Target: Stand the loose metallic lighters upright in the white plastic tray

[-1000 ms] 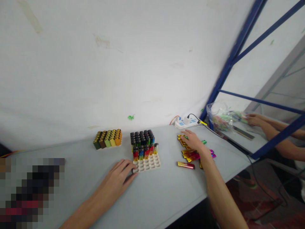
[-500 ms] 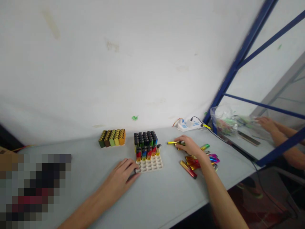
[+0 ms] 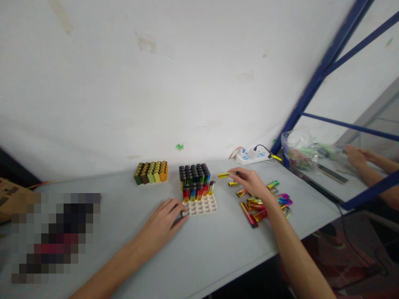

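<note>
A slim, shiny gold lighter with a dark end point(image 3: 223, 175) is being pinched between the thumb and fingers of the right hand point(image 3: 253, 181). Half a second ago it was being gripped down among the loose, metallic multicoloured lighters point(image 3: 256, 206); now it is being held apart, pointing left. The white plastic grid tray point(image 3: 202, 206) is being touched at its near left corner by the left hand point(image 3: 167, 212); whether that corner is being pinched cannot be told.

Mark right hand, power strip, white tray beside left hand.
Right hand point(image 3: 252, 182): head view, middle of the hand.
Power strip point(image 3: 257, 158): head view, white casing.
White tray point(image 3: 200, 206): head view, bare front section.
</note>
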The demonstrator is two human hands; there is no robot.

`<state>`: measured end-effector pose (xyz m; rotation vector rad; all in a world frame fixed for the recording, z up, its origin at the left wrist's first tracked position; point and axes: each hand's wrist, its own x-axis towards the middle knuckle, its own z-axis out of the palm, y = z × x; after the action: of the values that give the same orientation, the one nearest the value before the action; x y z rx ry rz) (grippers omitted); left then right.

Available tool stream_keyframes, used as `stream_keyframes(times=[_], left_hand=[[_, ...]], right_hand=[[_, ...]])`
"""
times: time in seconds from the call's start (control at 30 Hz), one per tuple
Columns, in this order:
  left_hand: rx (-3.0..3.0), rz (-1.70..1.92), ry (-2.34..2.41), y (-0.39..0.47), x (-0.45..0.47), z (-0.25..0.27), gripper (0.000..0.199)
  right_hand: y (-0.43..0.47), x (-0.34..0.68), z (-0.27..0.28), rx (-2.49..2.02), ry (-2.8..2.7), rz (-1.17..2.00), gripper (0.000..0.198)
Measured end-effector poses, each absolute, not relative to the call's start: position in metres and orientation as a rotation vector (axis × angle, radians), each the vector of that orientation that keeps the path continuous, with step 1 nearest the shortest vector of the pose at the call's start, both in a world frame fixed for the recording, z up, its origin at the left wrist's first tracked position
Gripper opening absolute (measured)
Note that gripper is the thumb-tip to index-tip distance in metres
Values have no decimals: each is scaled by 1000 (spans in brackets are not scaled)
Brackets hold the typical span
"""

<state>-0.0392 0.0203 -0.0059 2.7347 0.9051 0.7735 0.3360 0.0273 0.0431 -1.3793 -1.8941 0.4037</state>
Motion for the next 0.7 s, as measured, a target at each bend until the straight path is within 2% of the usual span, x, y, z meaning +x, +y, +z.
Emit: stream_keyframes(times=[0.2,0.37,0.7], left_hand=[[2733,776,899,19,-38,-5,8],[2734,725,926,17,-37,-1,9],[2717,738,908,15,-36,2,11]], right_hand=[[14,310,52,-1190,-1809,629,36],[12,288,50,-1120,-1907,669,32],[10,262,38,-1184,-2080,342,28]])
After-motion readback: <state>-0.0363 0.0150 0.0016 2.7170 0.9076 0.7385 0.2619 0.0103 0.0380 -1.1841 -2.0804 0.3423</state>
